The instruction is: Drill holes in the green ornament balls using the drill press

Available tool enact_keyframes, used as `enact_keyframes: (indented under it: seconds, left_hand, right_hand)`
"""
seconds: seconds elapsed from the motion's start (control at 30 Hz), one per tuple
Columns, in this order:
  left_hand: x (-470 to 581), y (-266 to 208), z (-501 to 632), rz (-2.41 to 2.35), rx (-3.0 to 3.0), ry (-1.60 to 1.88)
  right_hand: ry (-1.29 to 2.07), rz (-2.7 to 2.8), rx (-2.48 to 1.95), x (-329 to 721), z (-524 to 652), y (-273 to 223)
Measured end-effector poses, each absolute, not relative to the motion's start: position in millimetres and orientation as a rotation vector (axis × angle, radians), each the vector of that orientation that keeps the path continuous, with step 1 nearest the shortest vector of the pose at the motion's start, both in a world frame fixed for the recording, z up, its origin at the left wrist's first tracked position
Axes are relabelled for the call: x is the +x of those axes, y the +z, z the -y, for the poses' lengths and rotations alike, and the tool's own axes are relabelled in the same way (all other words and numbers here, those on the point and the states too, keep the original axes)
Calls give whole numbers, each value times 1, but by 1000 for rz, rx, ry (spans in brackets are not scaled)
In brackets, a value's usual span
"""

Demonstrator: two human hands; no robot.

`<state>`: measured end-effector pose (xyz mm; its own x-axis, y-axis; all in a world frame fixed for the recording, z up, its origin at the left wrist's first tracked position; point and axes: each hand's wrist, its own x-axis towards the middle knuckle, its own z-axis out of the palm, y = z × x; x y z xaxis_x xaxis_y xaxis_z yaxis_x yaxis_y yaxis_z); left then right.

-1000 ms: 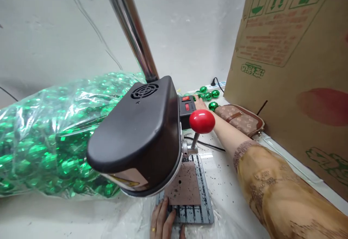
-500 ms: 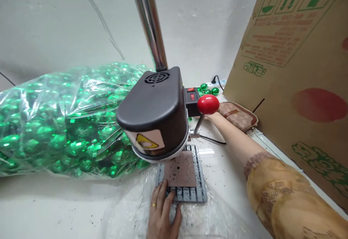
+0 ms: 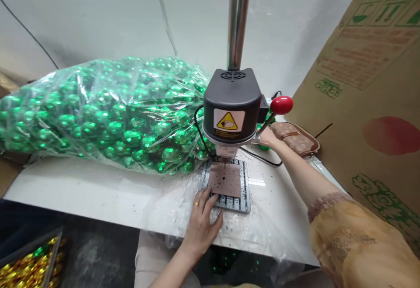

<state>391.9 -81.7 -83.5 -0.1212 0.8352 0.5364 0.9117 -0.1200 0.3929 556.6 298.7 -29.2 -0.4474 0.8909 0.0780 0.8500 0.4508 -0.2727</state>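
Observation:
A small black bench drill press [image 3: 232, 104] stands in front of me, with a warning label on its head and a red-knobbed lever [image 3: 282, 104] at its right side. Under it, a pinkish-brown square board [image 3: 229, 187] with a dark hole lies on the slotted metal base [image 3: 244, 207]. My left hand [image 3: 202, 218] is open, its fingertips resting on the front left edge of the board and base. My right hand [image 3: 267, 137] reaches behind the lever, close to some green shiny balls [image 3: 263, 147]. The drill press hides its fingers, so what they hold cannot be seen.
A clear plastic bag of green faceted balls [image 3: 108, 117] fills the left of the white table [image 3: 98, 196]. At right are a brown patterned pouch [image 3: 297, 139] and a large carton [image 3: 367, 104]. Gold balls [image 3: 26, 264] sit in a container lower left. Dark shavings litter the tabletop.
My view has pulled back and turned left, showing more table, the floor and the gold balls. My left hand stays at the base; my right hand is still behind the lever.

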Motion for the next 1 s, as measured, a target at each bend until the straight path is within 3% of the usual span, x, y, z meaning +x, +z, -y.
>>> enact_keyframes:
  seconds: [0.2,0.43,0.7,0.83,1.0]
  left_hand:
    - [390,-78,86,1895,-1908,-1406]
    - [399,-79,127,1575,-2007,-1595]
    - [335,-77,113,2279,-953,-2259]
    - [317,-71,99,2379,-1134,-2057]
    - [330,-74,96,2265,-1356,-1537]
  right_hand:
    - [465,2184,-1373,607,-192,-20]
    - [748,2242,-626,565,5,-15]
    - [786,2329,-643,409,26,-30]
    - [638,2290,-584,404,28,-36]
    - [437,2125,-569,495,9,-19]
